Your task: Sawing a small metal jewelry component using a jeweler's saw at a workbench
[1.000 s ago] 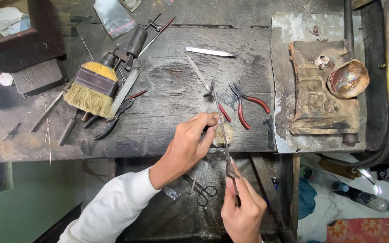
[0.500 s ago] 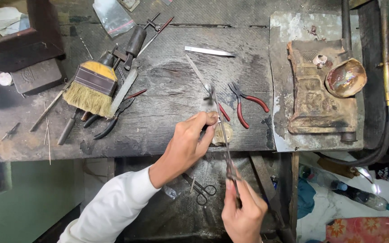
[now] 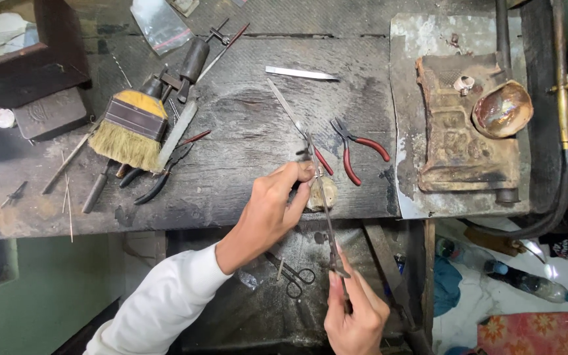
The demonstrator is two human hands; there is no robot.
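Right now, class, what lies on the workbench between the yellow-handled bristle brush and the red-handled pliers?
In the head view, only bare dark wood lies between brush and pliers.

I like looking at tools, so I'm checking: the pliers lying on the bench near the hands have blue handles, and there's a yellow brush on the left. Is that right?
Not quite. The pliers near the hands have red handles, not blue; the head view shows this. The rest holds: they lie on the bench, and the yellow brush is on the left.

Clear plastic bag flat at bench top edge, left of centre; plastic bottles on floor, lower right.
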